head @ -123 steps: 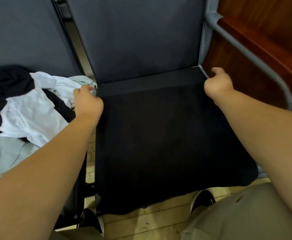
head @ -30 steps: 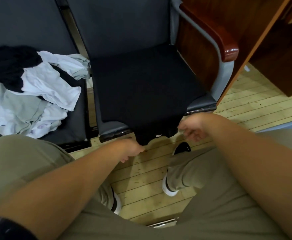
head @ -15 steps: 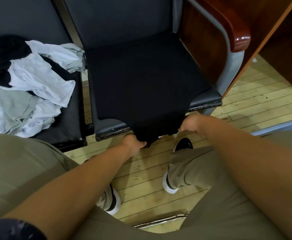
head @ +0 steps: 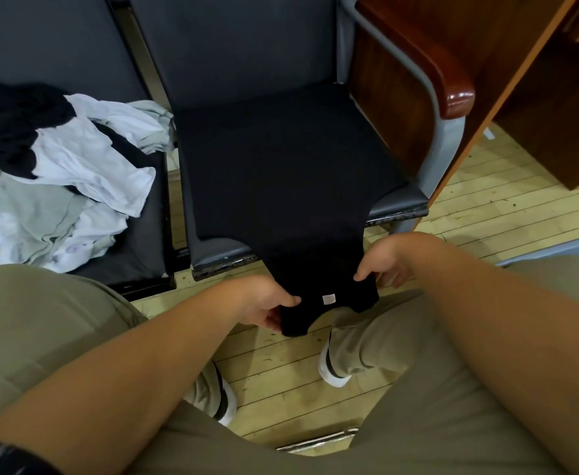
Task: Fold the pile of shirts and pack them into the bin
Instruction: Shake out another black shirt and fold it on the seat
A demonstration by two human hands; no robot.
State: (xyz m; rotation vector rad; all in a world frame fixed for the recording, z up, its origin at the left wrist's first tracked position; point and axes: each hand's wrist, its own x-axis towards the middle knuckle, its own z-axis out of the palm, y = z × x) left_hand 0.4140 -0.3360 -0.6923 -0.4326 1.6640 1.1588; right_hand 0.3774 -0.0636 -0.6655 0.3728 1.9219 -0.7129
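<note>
Shirt (head: 281,173), black, one: lying flat on the chair (head: 219,255), long axis running from the backrest toward the person, labelled end hanging over the front edge. Left hand (head: 264,303) and right hand (head: 387,258), set apart, are each pinching a corner of that hanging end. Pile (head: 61,173), one, mixed white, grey and black, is sitting on the seat to the left.

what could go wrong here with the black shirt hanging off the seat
Only fingertip pinches from the left hand and right hand hold the black shirt by its collar end, off the chair seat; a slip could drop it onto the gritty floor. Pulling might drag the spread part askew.
</note>
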